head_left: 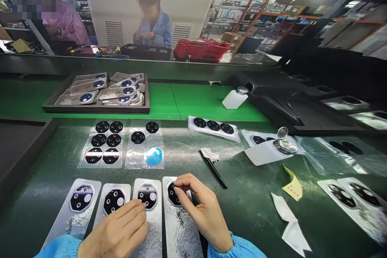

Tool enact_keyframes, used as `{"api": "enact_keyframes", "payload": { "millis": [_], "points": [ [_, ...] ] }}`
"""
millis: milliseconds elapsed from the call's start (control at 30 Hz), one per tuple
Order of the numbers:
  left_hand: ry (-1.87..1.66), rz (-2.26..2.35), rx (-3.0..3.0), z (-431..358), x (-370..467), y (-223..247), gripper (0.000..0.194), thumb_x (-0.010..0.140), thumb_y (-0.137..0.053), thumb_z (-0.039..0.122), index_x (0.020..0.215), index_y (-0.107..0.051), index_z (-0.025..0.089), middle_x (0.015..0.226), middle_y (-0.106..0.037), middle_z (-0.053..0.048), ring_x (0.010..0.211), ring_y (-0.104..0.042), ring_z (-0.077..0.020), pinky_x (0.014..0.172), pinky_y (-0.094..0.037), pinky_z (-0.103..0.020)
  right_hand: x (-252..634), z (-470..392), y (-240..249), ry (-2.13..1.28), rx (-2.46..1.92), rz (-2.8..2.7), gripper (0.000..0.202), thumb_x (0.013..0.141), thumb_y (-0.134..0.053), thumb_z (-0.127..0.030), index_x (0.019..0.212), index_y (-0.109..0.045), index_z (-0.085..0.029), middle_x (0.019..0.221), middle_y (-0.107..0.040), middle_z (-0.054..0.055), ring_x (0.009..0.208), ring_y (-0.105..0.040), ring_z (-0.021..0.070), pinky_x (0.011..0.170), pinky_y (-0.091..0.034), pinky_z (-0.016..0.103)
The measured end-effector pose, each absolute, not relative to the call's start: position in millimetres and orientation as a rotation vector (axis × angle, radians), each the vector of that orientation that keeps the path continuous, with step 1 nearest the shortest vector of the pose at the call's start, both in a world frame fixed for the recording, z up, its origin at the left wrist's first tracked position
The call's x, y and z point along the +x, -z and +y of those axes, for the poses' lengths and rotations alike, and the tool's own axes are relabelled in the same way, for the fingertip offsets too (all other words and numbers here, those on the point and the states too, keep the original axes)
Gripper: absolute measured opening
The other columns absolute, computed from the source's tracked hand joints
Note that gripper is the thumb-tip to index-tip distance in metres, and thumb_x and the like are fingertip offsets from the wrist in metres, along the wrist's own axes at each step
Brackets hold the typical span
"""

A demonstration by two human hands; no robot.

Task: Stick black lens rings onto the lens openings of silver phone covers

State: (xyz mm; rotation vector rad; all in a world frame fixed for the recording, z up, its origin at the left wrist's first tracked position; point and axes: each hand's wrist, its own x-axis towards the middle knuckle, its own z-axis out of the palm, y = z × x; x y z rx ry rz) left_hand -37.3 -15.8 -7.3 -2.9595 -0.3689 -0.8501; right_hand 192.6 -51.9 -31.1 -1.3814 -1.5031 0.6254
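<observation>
Four silvery panels with black octagonal faces lie in a row along the near edge: the leftmost panel (77, 201), the second panel (121, 188), the third panel (155, 225) and the rightmost panel (179, 229). My left hand (116, 229) rests across the second and third panels, its fingers together and their tips by the third panel's black octagon; anything under them is hidden. My right hand (202, 209) is over the rightmost panel, thumb and index finger curled together at its black octagon. What lies between those fingertips is too small to tell.
Sheets of black octagonal stickers (104, 141) lie behind the panels. Beyond are a tray of panels (145, 98), a black pen-like tool (216, 171), two white bottles (260, 153), white paper (286, 213) and a yellow slip (293, 187). Two people sit across the bench.
</observation>
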Motion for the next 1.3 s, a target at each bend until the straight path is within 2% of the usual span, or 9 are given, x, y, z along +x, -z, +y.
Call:
{"api": "enact_keyframes", "payload": {
  "millis": [400,600,867,1300],
  "points": [
    [0.795,-0.355,-2.925,-17.6,-40.4,16.5,0.033,0.094,-0.035,0.000,0.084,-0.065,0.010,0.084,-0.071,-0.008,0.089,-0.070,-0.0183,0.096,-0.058,-0.035,174.8,-48.3,25.2,-0.621,-1.270,-1.696,0.012,0.095,-0.052,-0.013,0.093,-0.060,-0.022,0.085,-0.061,0.002,0.078,-0.059,0.0147,0.067,-0.047,0.025],
    [0.781,-0.364,-2.914,-19.6,-39.6,17.1,0.034,0.096,-0.035,0.002,0.086,-0.066,0.012,0.086,-0.072,-0.007,0.087,-0.069,-0.0168,0.096,-0.058,-0.034,154.1,-48.6,33.4,-0.306,-1.338,-1.940,0.016,0.091,-0.056,-0.008,0.088,-0.063,-0.022,0.087,-0.054,0.002,0.078,-0.050,0.0163,0.064,-0.039,0.028],
    [0.763,-0.367,-2.931,-19.2,-40.0,17.9,0.031,0.094,-0.038,0.001,0.085,-0.066,0.010,0.085,-0.072,-0.008,0.084,-0.071,-0.0184,0.094,-0.059,-0.036,143.1,-47.8,41.2,-0.018,-1.282,-2.060,0.026,0.096,-0.038,-0.006,0.085,-0.059,-0.018,0.088,-0.055,0.006,0.075,-0.043,0.0175,0.064,-0.036,0.031],
    [0.738,-0.394,-2.945,-21.8,-41.0,20.1,0.029,0.094,-0.039,0.001,0.085,-0.066,0.009,0.084,-0.071,-0.008,0.085,-0.070,-0.0189,0.095,-0.059,-0.036,144.1,-45.9,50.2,-0.013,-1.295,-2.022,0.030,0.096,-0.035,-0.005,0.087,-0.060,-0.019,0.089,-0.052,0.006,0.078,-0.045,0.0179,0.067,-0.034,0.031]
  ]
}}
